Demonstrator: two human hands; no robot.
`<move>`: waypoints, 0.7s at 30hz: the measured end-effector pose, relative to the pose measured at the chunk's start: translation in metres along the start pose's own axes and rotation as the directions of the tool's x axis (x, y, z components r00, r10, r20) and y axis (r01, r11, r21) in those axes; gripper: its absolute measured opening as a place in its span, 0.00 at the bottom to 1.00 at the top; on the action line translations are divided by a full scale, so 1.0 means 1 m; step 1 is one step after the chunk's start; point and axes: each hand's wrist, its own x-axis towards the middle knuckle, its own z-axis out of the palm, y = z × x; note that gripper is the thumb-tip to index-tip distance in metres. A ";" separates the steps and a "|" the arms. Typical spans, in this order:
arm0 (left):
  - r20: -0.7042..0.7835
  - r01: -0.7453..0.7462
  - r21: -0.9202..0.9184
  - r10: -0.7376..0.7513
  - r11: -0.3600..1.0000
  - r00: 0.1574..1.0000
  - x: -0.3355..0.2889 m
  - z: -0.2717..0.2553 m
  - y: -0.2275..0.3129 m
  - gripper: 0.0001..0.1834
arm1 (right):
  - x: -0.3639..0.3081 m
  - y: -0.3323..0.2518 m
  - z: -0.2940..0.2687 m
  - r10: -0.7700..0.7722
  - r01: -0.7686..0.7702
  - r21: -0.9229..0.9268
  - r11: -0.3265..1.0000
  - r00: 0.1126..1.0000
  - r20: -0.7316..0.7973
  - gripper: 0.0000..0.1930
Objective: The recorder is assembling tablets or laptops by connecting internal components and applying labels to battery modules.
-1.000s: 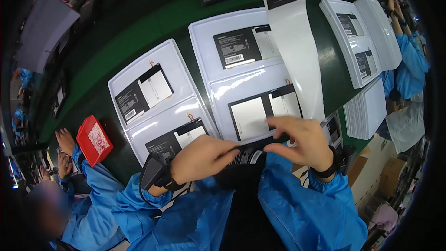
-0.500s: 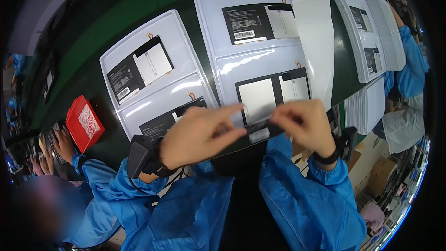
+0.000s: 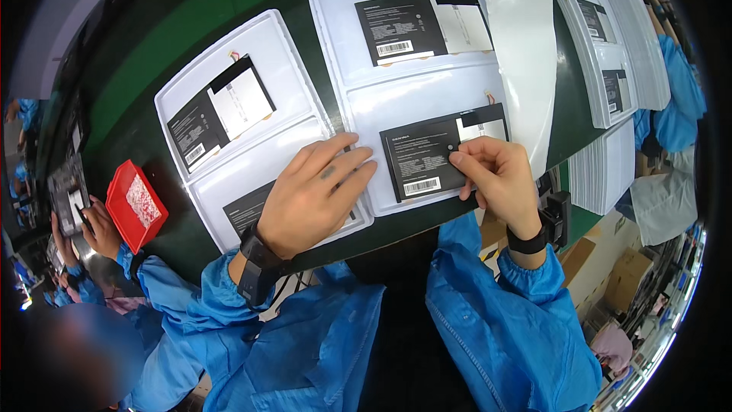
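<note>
"Looking from here, I see the right hand's [image 3: 499, 183] thumb and forefinger drawn nearly together over the flat pack [image 3: 435, 137]. Are they pinching anything?"

"I can't tell. The left hand [image 3: 309, 194] has its fingers loosely apart, over the near part of the left tray [image 3: 288, 95]."

"How would the pack handle?"

"Fairly light for its breadth, I'd guess, stiff but easily dented, and its smooth face might slip. I'd hold it by its left and right edges and spare the thin wires [image 3: 489, 98] at the far side."

"It lies in the right tray's [image 3: 374, 103] near compartment, doesn't it?"

"Yes, slightly askew. A black label [image 3: 415, 159] with fine pale print and a white barcode patch [image 3: 422, 185] covers the left part; a silvery-white panel [image 3: 484, 127] shows at right, partly behind the hand."
</note>
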 end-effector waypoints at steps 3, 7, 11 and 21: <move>0.010 -0.017 0.021 0.017 1.000 1.000 0.000 0.002 -0.001 0.23 | 0.000 -0.002 0.001 -0.019 0.019 -0.012 1.000 1.000 0.003 0.09; 0.003 -0.030 0.011 0.030 0.999 1.000 0.005 0.005 0.001 0.22 | 0.000 -0.002 0.003 -0.027 0.027 -0.017 1.000 1.000 -0.002 0.09; 0.019 -0.093 0.056 0.092 0.994 0.996 0.015 0.010 0.008 0.21 | 0.001 -0.004 0.003 -0.049 0.048 -0.063 0.997 0.999 -0.004 0.10; 0.058 -0.107 0.054 0.104 0.993 0.993 0.021 0.024 0.027 0.22 | 0.000 0.017 -0.039 -0.539 0.342 -0.487 0.803 0.766 -0.351 0.08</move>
